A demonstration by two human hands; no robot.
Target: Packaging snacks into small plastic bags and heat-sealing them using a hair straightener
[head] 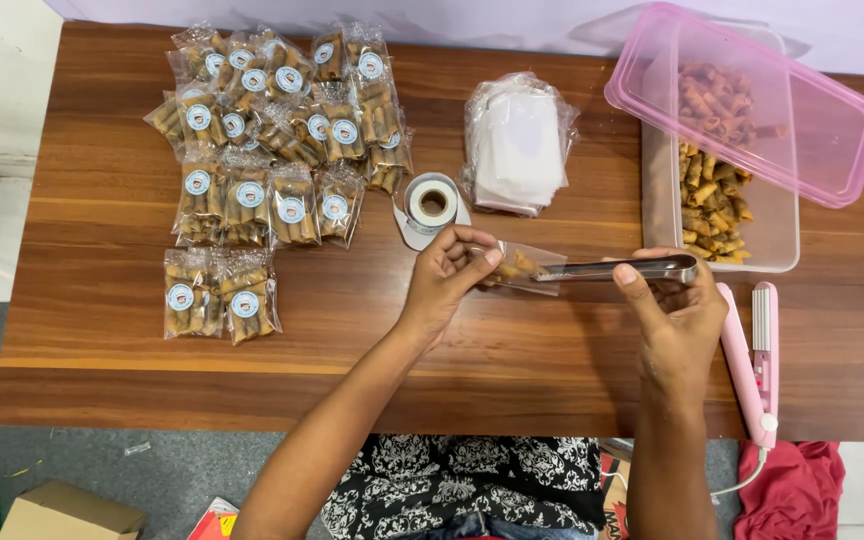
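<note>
Tongs (617, 269) in the right hand (674, 320) reach leftward into a small clear bag (520, 265), which the left hand (444, 275) pinches closed-fingered at its mouth; the right hand's fingers are wrapped around the tongs' handle end. A few brown rolled snacks already sit inside the bag, just left of the tong tips. To do this well, I judge the bag mouth should be held wide and steady, the tongs kept level, and the rolls released gently so they do not crack.

Behind the bag on the brown wooden worktop (102, 200) stands a roll of round stickers (432, 203), with a stack of empty bags (517, 145) beyond it. Far left of the bag lie many filled, stickered packets (272, 130). Right of it sits a clear tub of rolls (717, 205) with its pink lid (742, 100) propped across, and a pink heat sealer (757, 360) near the edge. Grey floor shows around the worktop.
</note>
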